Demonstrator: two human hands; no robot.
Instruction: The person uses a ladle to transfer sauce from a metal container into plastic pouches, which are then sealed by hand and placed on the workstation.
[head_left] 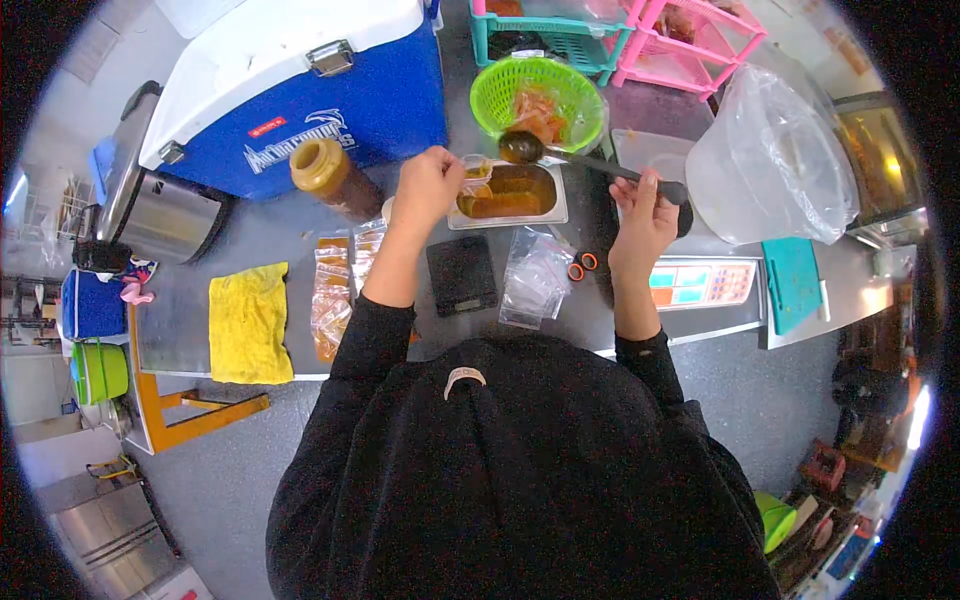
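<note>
My left hand (428,188) is closed in a pinch on a small clear plastic bag (478,172), its lower part showing orange-brown. My right hand (645,218) grips the black handle of a ladle (522,147), whose dark bowl is just right of the bag and above the far rim of a steel pan (560,208). Orange-brown sauce (505,204) lies in that pan. Nearer me are a flat black kitchen scale (462,276), a pile of clear zip bags (535,278) and scissors (582,265) with orange-ringed handles. Filled sauce bags (331,290) lie in a row beside my left forearm.
Left of the pan stand a brown sauce jar (335,178) and a blue-white cooler (310,110). Behind are a green basket (490,95) with bags inside and teal and pink racks (690,45). A bag-lined tub (770,165) stands right; a yellow cloth (248,322) lies left.
</note>
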